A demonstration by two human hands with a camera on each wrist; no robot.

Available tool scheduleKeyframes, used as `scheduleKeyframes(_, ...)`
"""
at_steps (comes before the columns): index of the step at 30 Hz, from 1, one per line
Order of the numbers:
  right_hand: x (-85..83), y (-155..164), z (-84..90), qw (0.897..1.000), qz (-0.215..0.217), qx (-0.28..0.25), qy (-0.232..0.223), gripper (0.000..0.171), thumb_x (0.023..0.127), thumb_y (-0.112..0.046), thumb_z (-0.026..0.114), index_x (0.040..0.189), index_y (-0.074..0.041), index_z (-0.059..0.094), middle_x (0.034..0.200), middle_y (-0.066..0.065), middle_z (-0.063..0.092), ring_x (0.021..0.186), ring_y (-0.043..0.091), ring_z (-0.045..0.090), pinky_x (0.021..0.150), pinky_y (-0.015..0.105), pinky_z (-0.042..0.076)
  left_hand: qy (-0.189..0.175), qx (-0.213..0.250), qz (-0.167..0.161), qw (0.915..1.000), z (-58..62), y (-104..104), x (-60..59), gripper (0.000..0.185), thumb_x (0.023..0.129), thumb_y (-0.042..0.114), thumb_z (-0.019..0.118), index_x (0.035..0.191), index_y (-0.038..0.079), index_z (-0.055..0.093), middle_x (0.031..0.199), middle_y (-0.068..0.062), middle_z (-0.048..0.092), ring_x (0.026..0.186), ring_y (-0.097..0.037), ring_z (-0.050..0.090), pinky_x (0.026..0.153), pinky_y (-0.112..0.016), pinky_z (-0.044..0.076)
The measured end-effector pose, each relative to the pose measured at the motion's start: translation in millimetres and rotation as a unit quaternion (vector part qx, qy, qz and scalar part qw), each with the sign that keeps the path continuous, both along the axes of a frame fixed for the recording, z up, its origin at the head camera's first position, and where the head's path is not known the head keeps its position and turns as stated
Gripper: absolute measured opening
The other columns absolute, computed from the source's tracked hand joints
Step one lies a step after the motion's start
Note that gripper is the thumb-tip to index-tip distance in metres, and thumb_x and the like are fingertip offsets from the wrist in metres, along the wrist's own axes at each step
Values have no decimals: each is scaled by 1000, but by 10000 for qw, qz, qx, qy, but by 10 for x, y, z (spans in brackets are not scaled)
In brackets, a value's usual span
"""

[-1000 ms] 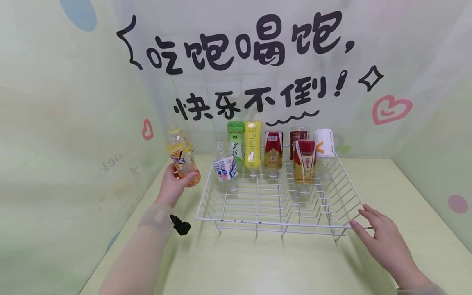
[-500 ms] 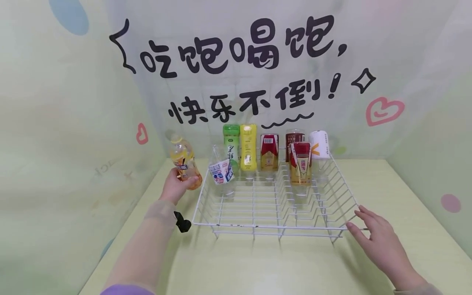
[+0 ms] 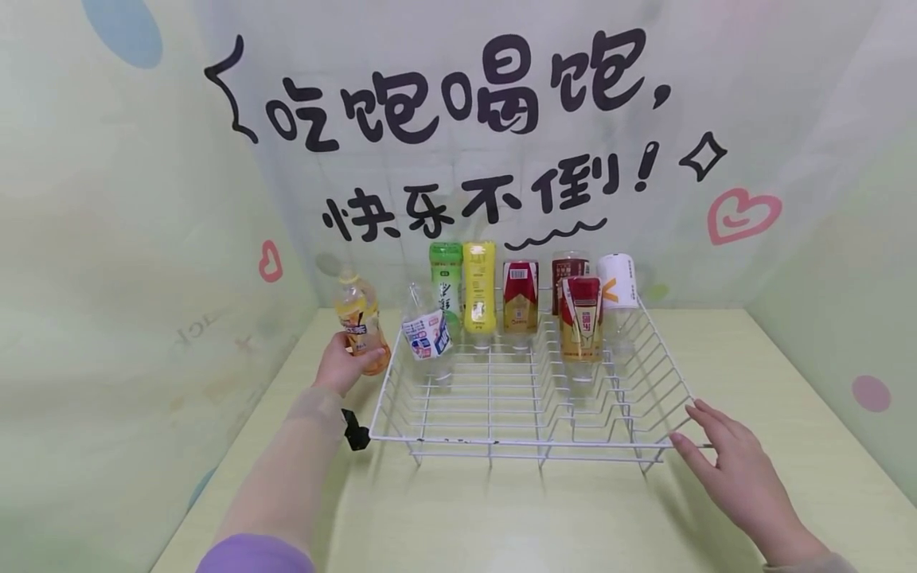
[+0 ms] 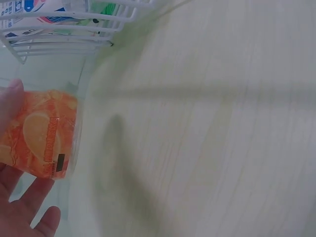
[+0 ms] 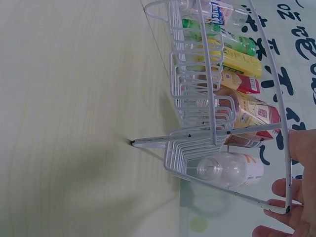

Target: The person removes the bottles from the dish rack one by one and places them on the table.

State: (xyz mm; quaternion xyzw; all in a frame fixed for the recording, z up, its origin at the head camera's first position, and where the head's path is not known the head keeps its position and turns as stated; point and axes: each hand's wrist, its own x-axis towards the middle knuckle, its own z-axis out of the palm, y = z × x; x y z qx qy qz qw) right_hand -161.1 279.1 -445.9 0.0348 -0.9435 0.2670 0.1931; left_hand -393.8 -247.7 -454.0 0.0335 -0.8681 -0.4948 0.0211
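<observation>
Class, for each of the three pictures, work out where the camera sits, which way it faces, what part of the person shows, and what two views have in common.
Head: worn on the head, looking forward and down at the wire rack on the table; both forearms, left hand and right hand show.
Left wrist: beside the left palm, facing the table top; fingers hold the orange bottle.
Right wrist: beside the right hand, facing along the rack's front right corner, which the fingertips touch.
Shared: all three show the rack; head and left wrist both show the orange bottle.
</observation>
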Motion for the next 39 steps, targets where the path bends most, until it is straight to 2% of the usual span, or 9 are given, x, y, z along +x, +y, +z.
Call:
scheduleKeyframes(8, 13, -9, -16, 10000, -14, -19, 20, 56, 96, -34, 58, 136, 4, 48, 142, 27, 42, 119, 51, 40, 85, 65, 36, -36, -135, -35, 9999, -96, 2, -84, 83, 83, 36, 76, 140, -2, 31, 136, -22, 46, 124, -37, 45, 105, -52, 35)
scheduleKeyframes(15, 31, -18, -58, 10000, -33, -48, -6, 53, 96, -33, 59, 135, 3, 50, 141, 26, 43, 118, 51, 40, 83, 66, 38, -179, -183, -18, 9997, -176, 22, -96, 81, 84, 33, 75, 141, -3, 30, 137, -24, 44, 125, -38, 44, 107, -52, 33)
scheduleKeyframes(23, 12, -19, -60, 9999, -46, -159, -11, 50, 96, -32, 59, 135, -1, 52, 142, 25, 41, 121, 53, 37, 85, 65, 36, -268, -138, 65, 9995, -209, 16, -140, 85, 83, 38, 75, 143, -1, 29, 139, -22, 43, 127, -38, 42, 109, -53, 30)
scheduleKeyframes(29, -2, -21, -57, 9998, -33, -163, 83, 48, 96, -30, 59, 133, 0, 55, 140, 27, 42, 119, 57, 36, 87, 69, 31, -382, -105, 122, 9991, -225, 18, -154, 86, 83, 39, 75, 144, 1, 28, 141, -21, 41, 129, -38, 40, 110, -53, 27)
scheduleKeyframes(39, -2, -21, -68, 9999, -75, -144, 19, 47, 97, -31, 57, 132, 0, 55, 140, 27, 41, 118, 58, 34, 87, 70, 30, -355, -190, 118, 9991, -286, 1, -180, 87, 83, 40, 74, 144, 0, 27, 141, -23, 42, 129, -39, 40, 110, -53, 26)
